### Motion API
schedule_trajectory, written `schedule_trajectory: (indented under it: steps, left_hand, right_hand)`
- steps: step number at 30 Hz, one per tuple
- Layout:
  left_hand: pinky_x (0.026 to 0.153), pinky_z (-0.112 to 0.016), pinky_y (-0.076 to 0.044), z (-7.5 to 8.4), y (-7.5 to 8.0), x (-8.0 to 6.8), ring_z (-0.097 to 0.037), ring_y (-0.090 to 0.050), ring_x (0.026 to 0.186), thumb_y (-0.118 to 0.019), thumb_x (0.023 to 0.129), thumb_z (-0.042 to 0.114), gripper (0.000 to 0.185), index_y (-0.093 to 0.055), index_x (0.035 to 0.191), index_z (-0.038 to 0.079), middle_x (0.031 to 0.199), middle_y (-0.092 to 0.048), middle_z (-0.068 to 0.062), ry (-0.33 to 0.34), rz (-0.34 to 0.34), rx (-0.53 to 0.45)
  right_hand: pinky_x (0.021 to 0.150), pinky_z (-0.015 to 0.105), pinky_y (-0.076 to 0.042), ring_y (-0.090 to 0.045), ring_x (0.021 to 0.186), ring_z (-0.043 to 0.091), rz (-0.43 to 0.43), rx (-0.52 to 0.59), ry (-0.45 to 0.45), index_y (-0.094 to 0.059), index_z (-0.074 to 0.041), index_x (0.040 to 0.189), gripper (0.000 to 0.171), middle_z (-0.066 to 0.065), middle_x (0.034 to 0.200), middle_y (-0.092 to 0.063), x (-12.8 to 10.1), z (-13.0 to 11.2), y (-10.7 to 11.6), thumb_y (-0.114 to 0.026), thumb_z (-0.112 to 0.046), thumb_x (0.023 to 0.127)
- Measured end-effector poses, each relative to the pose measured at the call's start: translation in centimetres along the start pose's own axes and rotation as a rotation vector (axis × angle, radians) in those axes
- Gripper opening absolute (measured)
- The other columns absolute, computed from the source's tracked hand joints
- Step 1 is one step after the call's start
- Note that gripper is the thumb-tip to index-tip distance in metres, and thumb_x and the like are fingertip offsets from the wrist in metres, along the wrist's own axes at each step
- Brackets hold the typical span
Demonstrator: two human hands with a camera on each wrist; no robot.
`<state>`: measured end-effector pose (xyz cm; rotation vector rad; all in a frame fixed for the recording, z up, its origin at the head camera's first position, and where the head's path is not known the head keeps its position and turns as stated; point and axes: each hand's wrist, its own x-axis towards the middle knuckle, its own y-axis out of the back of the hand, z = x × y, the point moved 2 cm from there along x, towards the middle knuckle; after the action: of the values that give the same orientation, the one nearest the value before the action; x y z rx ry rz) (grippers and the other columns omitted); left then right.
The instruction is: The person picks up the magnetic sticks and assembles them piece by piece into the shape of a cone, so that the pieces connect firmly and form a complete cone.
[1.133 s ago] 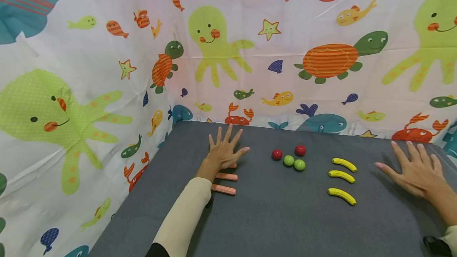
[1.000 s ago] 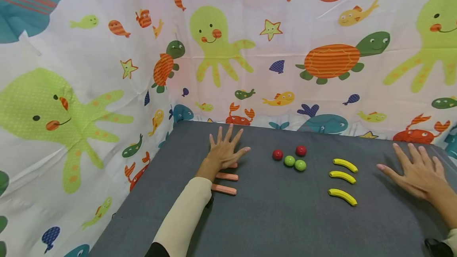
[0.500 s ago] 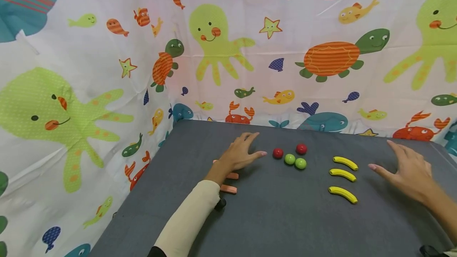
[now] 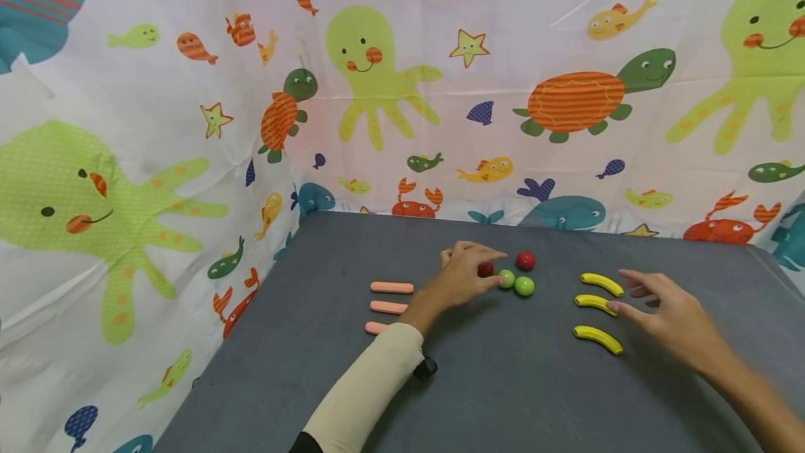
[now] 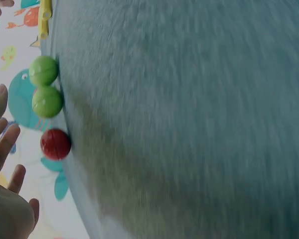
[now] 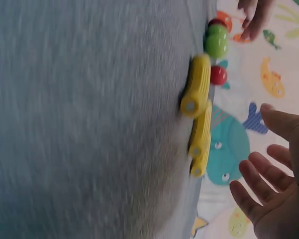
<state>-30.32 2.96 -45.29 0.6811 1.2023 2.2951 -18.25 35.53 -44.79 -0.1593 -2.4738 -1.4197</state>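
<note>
The left hand (image 4: 464,277) hovers, fingers apart; near its fingertips lie two shiny red balls (image 4: 525,261) and two shiny green balls (image 4: 524,286). The right hand (image 4: 673,310), fingers also apart, hovers beside three yellow banana-shaped pieces (image 4: 599,337).

Grey table (image 4: 478,383) with small toys in three groups.
Three pink sticks (image 4: 392,287) lie in a column at left, two red balls (image 4: 525,261) and two green balls (image 4: 524,286) cluster mid-table, and three yellow bananas (image 4: 597,340) line up at right.

Near the right hand (image 6: 289,201), fingers parted, three bananas (image 6: 197,83) lie on the worktop (image 6: 89,99); beyond are green balls (image 6: 217,47), red balls (image 6: 219,75) and the left hand (image 6: 259,16).
</note>
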Motion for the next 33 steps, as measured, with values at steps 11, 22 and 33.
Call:
schedule_trajectory:
  steps: [11, 22, 33]
  left_hand:
    - [0.116, -0.062, -0.02, 1.0, -2.6, 0.8, -0.027, -0.038, 0.149, -0.072, 0.1, 0.046, 0.049, -0.066, 0.146, 0.031, 0.147, -0.063, 0.017, -0.01, -0.028, 0.033]
    - [0.119, -0.066, -0.017, 1.4, -3.3, 1.0, -0.025, -0.04, 0.149, -0.071, 0.1, 0.047, 0.043, -0.07, 0.141, 0.033, 0.142, -0.067, 0.017, -0.035, -0.052, 0.145]
    - [0.12, -0.063, -0.017, 1.6, -3.7, 1.4, -0.021, -0.04, 0.148, -0.072, 0.099, 0.047, 0.042, -0.071, 0.14, 0.036, 0.139, -0.068, 0.019, -0.029, -0.049, 0.212]
  right_hand:
    - [0.066, 0.025, -0.056, -0.071, 0.09, 0.024, -0.167, 0.068, -0.062, -0.074, -0.001, 0.125, 0.05, 0.014, 0.111, -0.073, -1.0, -2.2, -2.0, -0.087, -0.035, 0.09]
    - [0.069, 0.026, -0.052, -0.064, 0.084, 0.007, -0.216, 0.031, -0.042, -0.08, -0.007, 0.113, 0.033, -0.003, 0.098, -0.072, -1.4, -2.3, -3.2, -0.089, -0.024, 0.086]
    - [0.069, 0.027, -0.05, -0.058, 0.081, 0.0, -0.251, 0.018, -0.031, -0.081, -0.01, 0.109, 0.022, -0.005, 0.098, -0.073, -1.6, -1.9, -3.5, -0.086, -0.016, 0.089]
